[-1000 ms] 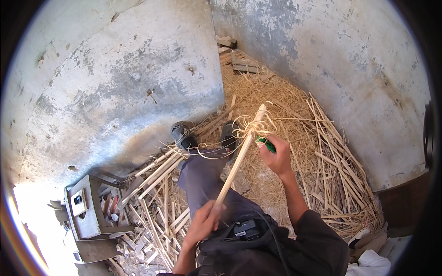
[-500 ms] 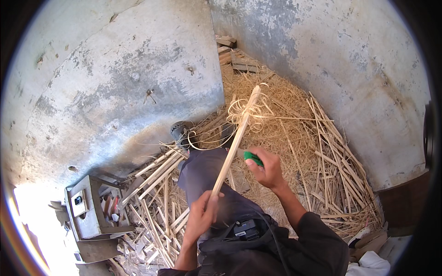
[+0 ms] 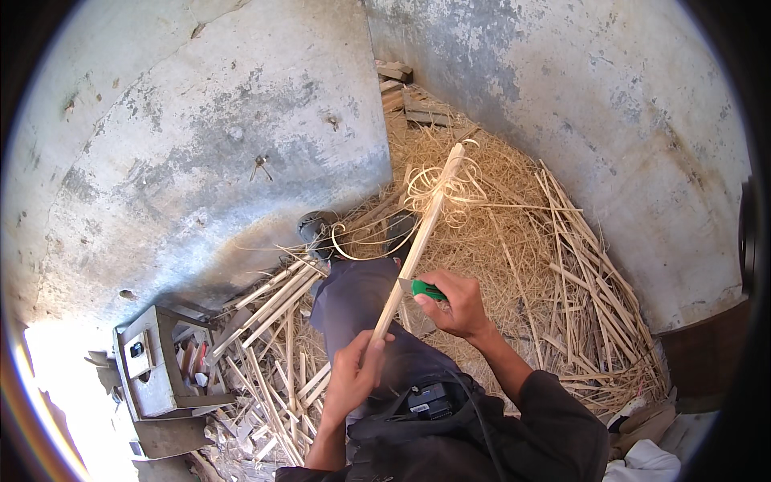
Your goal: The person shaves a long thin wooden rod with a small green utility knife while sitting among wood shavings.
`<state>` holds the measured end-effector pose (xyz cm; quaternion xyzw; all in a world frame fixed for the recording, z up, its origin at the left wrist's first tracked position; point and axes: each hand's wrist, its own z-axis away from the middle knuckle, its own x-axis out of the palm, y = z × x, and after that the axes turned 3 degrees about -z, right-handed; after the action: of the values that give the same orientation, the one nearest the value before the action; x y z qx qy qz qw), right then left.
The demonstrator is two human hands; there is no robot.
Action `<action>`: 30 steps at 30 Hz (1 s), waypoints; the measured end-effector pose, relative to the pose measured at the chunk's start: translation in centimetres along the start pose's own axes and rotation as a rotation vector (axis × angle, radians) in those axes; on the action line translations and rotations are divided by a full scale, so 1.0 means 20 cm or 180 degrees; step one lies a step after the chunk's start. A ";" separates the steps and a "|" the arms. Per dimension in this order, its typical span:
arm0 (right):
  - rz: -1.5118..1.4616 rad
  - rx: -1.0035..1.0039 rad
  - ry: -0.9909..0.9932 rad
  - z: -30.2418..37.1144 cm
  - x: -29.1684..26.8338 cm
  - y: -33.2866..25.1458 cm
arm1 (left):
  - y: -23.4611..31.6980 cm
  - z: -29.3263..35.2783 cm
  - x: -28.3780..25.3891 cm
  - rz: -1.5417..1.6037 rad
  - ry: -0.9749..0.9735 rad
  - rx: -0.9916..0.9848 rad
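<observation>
While a weathered grey box (image 3: 161, 394) is standing at my far left, a small black object (image 3: 137, 349) is resting on its pale board, and reddish and white odds and ends (image 3: 191, 361) are filling its open side. Behind it, a stained, flaking left wall (image 3: 201, 161) is rising. Just right of the box, loose pale sticks (image 3: 277, 297) are lying in a jumble on the floor. My 2 dark shoes (image 3: 316, 227) are showing farther out, partly covered by long curling strips.

My left hand (image 3: 359, 371) is grasping the near end of a pale wooden stick (image 3: 418, 245), fingers wrapped around it. The stick is slanting away from me and to the right, above my dark trouser leg (image 3: 349, 309), and thin curled shavings (image 3: 444, 190) are clustering around its far part. A black device (image 3: 432, 402) is sitting at my waist.

My right hand (image 3: 456, 304) is clenching a green-handled knife (image 3: 428, 290); its blade is reaching the stick's right side, a little beyond my left hand. Beneath and beyond, straw-coloured shavings are carpeting the floor (image 3: 490, 249). Farther right, many slim sticks (image 3: 598, 289) are leaning along the right wall (image 3: 594, 120), and white cloth (image 3: 646, 462) is lying near my sleeve (image 3: 554, 418).
</observation>
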<state>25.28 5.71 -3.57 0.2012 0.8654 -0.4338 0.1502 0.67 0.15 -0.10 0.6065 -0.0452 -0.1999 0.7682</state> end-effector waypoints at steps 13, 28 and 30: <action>-0.0033 -0.0052 -0.0086 0.00 0.01 -0.03 | 0.01 -0.01 0.00 0.0038 0.0003 0.0042; 0.0226 -0.0292 0.0001 0.02 0.03 -0.05 | 0.05 -0.03 -0.01 0.0307 -0.0200 -0.0010; 0.0306 -0.0325 0.0001 0.02 0.02 -0.06 | 0.04 -0.03 -0.01 0.0357 -0.0236 -0.0022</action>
<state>24.35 4.86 -3.15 0.2346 0.8757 -0.3813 0.1807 0.92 0.94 0.62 0.5925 -0.1068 -0.1791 0.7781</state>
